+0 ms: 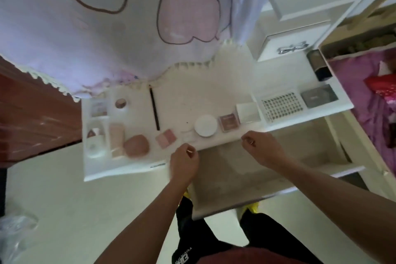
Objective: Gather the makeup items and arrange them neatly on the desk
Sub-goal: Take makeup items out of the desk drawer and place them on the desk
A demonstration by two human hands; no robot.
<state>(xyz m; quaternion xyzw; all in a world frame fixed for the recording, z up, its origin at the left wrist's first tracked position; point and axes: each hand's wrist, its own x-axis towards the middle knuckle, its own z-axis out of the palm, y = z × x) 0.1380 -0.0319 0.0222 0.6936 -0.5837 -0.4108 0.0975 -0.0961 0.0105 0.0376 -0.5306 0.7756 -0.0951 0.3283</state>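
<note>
Makeup items lie on the white desk (pixel 184 100). A black pencil (pixel 154 107) lies in the middle. Along the front edge sit a pink sponge (pixel 136 146), a pink blush palette (pixel 165 138), a small clear case (pixel 189 136), a round white compact (pixel 206 125) and a brown square compact (pixel 228 122). At the left stand a pale tube (pixel 116 139), a white bottle (pixel 95 141) and two small palettes (pixel 98 107). My left hand (pixel 184 159) and my right hand (pixel 260 148) hover at the desk's front edge, fingers loosely curled, holding nothing.
An open drawer (pixel 257 169) extends below the desk edge under my right hand. A clear box (pixel 248 112), a perforated white basket (pixel 281 106) and a grey case (pixel 319 95) sit at the right. A printed cloth (pixel 107 28) hangs behind. A purple bed (pixel 364 96) lies far right.
</note>
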